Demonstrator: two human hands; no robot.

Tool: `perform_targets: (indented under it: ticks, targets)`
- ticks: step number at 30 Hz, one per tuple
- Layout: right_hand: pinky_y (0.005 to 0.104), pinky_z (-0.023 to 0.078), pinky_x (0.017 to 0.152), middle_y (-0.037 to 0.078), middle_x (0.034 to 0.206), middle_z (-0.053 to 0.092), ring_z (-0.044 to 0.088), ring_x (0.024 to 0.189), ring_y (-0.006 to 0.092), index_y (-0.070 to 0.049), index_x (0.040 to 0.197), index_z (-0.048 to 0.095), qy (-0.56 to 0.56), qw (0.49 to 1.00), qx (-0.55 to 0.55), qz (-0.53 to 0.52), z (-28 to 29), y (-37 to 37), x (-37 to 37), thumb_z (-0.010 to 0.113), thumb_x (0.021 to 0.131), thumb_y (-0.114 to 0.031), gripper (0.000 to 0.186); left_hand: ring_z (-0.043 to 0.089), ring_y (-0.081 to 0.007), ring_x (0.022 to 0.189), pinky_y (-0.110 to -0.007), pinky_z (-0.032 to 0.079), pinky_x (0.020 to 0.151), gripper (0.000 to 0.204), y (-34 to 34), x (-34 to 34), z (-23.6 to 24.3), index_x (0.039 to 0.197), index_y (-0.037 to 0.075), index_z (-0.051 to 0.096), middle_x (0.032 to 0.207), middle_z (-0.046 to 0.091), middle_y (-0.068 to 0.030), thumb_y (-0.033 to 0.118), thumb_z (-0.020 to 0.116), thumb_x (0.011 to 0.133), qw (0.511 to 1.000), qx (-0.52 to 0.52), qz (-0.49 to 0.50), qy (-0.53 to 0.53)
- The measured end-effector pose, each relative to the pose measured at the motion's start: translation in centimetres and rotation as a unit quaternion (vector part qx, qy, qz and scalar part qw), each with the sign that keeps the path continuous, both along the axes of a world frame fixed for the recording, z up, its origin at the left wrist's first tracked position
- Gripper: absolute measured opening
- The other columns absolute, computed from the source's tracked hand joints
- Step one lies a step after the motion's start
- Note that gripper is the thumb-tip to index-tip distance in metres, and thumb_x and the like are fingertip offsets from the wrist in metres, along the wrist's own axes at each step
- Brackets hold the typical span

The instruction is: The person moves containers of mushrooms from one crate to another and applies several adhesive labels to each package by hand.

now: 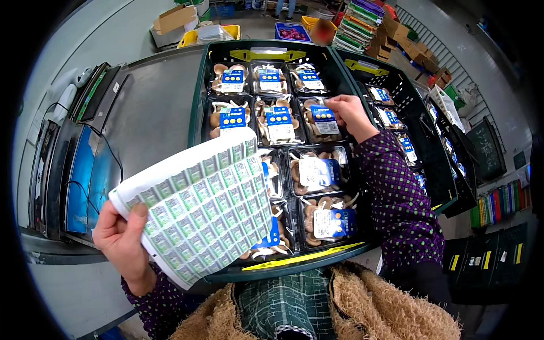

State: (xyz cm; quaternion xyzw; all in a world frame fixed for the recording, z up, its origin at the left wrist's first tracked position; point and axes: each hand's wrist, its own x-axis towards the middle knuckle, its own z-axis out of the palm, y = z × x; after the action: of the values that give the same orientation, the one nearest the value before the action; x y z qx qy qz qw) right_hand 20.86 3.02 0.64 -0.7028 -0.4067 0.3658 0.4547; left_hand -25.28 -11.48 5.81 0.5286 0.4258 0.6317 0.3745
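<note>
My left hand (120,233) grips the lower left edge of a white sheet of small green printed stickers (207,207), thumb on top. The sheet curls upward and covers part of a dark green crate (199,107). Clear-topped packs of brown mushrooms with blue and white labels lie in rows inside that crate. Over the middle row's right-hand mushroom pack (322,120), my right hand (352,116) has its fingers bent and pinched at the label's upper right corner. Anything small between those fingertips is hidden. A small green sticker shows on some labels, such as the top-middle pack (270,78).
A second dark crate (391,72) with more mushroom packs stands to the right. On the left is a metal table (161,90) with dark equipment and cables. Boxes, stacked crates (358,25) and a blue crate of purple produce (293,33) stand behind.
</note>
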Motion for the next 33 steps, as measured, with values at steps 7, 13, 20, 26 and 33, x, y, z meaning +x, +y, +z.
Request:
perform_targets:
  ticks: [7, 13, 20, 26, 33]
  targets:
    - [0.029, 0.036, 0.043, 0.004, 0.062, 0.055, 0.048, 0.047, 0.0125, 0.004, 0.077, 0.066, -0.107, 0.993, -0.032, -0.027, -2.6, 4.0, -2.2, 0.073, 0.079, -0.014, 0.02, 0.066, -0.0098, 0.077, -0.021, 0.053, 0.069, 0.021, -0.7, -2.0, -0.6, 0.11, -0.006, 0.061, 0.095, 0.07, -0.0095, 0.012, 0.056, 0.099, 1.0, -0.005, 0.011, 0.025]
    - [0.0244, 0.03, 0.04, 0.001, 0.063, 0.05, 0.042, 0.048, 0.0083, 0.0, 0.075, 0.062, -0.005, 0.998, -0.002, -0.058, -1.8, 3.8, -1.0, 0.071, 0.082, -0.01, 0.015, 0.068, -0.0139, 0.083, -0.024, 0.054, 0.073, 0.024, -2.3, -2.9, -0.4, 0.112, -0.009, 0.062, 0.099, 0.071, -0.0136, 0.008, 0.061, 0.096, 0.997, -0.024, 0.06, -0.032]
    - [0.0245, 0.03, 0.042, 0.0, 0.064, 0.048, 0.041, 0.048, 0.0081, 0.001, 0.077, 0.063, -0.047, 0.997, -0.028, -0.048, -1.7, 2.6, -1.5, 0.067, 0.085, -0.008, 0.013, 0.068, -0.0141, 0.081, -0.024, 0.055, 0.072, 0.025, -2.8, -3.1, -1.4, 0.112, -0.009, 0.062, 0.098, 0.071, -0.0148, 0.01, 0.06, 0.096, 0.998, -0.023, 0.046, -0.031]
    - [0.0323, 0.046, 0.049, 0.009, 0.061, 0.062, 0.059, 0.052, 0.0171, 0.008, 0.077, 0.071, -0.114, 0.993, -0.019, -0.035, -4.0, 4.1, -0.5, 0.075, 0.074, -0.017, 0.026, 0.068, -0.0138, 0.08, -0.024, 0.055, 0.072, 0.023, -3.0, -2.7, -0.6, 0.11, -0.009, 0.063, 0.096, 0.071, -0.0138, 0.009, 0.061, 0.095, 0.998, -0.012, 0.034, -0.044]
    - [0.048, 0.055, 0.073, 0.02, 0.088, 0.07, 0.069, 0.086, 0.0388, -0.004, 0.087, 0.072, -0.565, 0.825, 0.021, -0.006, -3.2, 3.1, -2.5, 0.075, 0.074, -0.026, 0.026, 0.066, -0.0103, 0.077, -0.021, 0.052, 0.07, 0.019, -2.2, -2.0, 0.3, 0.106, -0.008, 0.064, 0.095, 0.071, -0.0107, 0.008, 0.059, 0.097, 0.999, -0.011, 0.021, -0.026]
